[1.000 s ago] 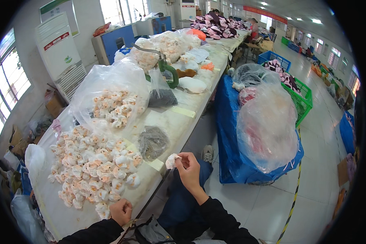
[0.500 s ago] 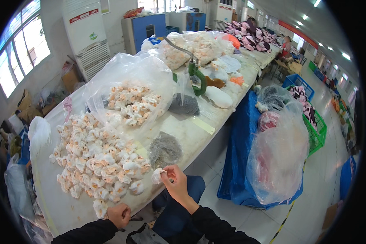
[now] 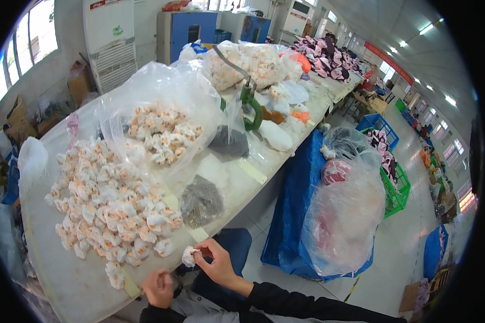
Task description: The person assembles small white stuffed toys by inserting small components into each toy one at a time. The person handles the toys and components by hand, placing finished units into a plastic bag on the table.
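Observation:
My right hand (image 3: 217, 264) pinches a small white fluffy plush piece (image 3: 189, 257) between thumb and fingertips, just off the near table edge. Lower and to the left, my left hand (image 3: 158, 288) is closed with its fingers curled, slightly blurred; whatever it may hold cannot be made out. A large heap of similar white and peach plush pieces (image 3: 110, 202) covers the near left of the table. One piece (image 3: 115, 274) lies at the heap's near end, close to my left hand. A clear bag of dark grey material (image 3: 201, 203) rests beyond my right hand.
On the long white table (image 3: 234, 185) stand a big clear bag of plush pieces (image 3: 164, 129) and a green hand press (image 3: 250, 107). Pink and black pieces (image 3: 328, 56) pile up at the far end. A blue-lined bin (image 3: 285, 215) with stuffed clear bags (image 3: 342, 220) stands at right.
The view has turned a little, so the table sits farther left. Both hands appear lower. My right hand still holds the plush piece; my left hand has shifted and is now blurred.

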